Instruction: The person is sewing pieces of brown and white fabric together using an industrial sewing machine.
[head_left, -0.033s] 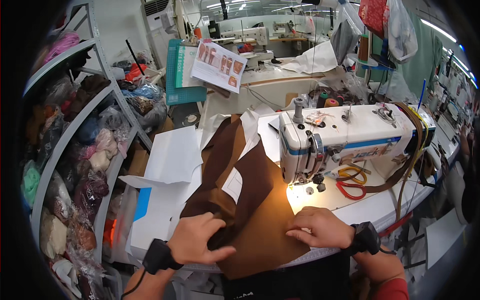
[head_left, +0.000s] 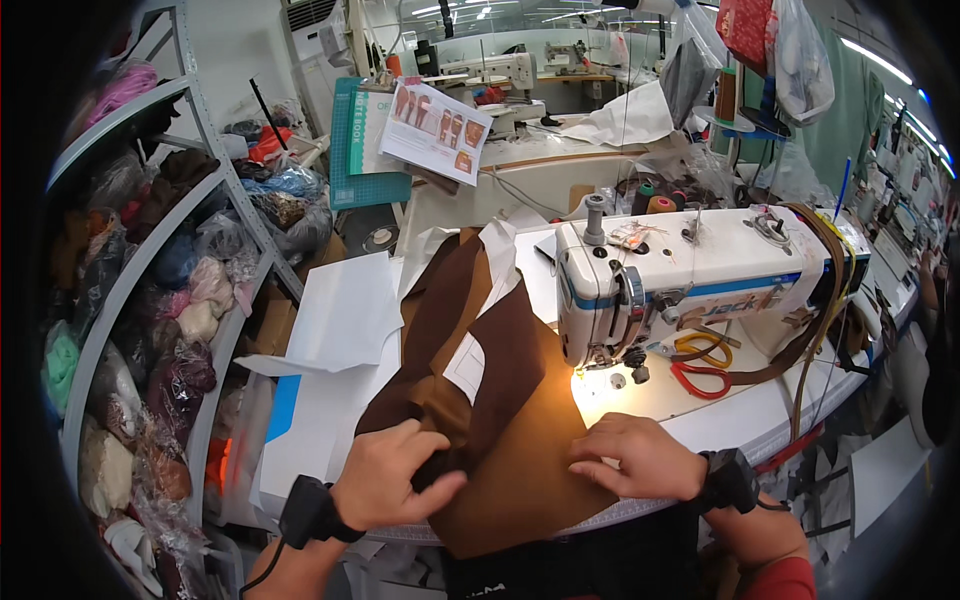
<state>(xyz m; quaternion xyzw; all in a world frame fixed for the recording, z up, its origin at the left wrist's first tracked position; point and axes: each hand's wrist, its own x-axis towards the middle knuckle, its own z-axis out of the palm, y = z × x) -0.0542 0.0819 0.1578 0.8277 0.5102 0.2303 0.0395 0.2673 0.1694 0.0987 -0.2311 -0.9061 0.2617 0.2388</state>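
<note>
A large piece of brown fabric (head_left: 510,400) with white paper pieces tucked in it lies on the white table, left of a white sewing machine (head_left: 700,270). My left hand (head_left: 395,475) pinches a folded, darker part of the fabric near the table's front edge. My right hand (head_left: 635,455) rests flat on the fabric's right edge, fingers pointing left, just in front of the lit needle area (head_left: 600,385). Both wrists wear black bands.
Red-handled scissors (head_left: 700,378) and yellow-handled scissors (head_left: 705,347) lie under the machine arm. A brown strap (head_left: 830,290) hangs over its right end. White paper sheets (head_left: 345,310) sit to the left. A metal shelf (head_left: 150,300) holds bagged fabrics. Further sewing tables stand behind.
</note>
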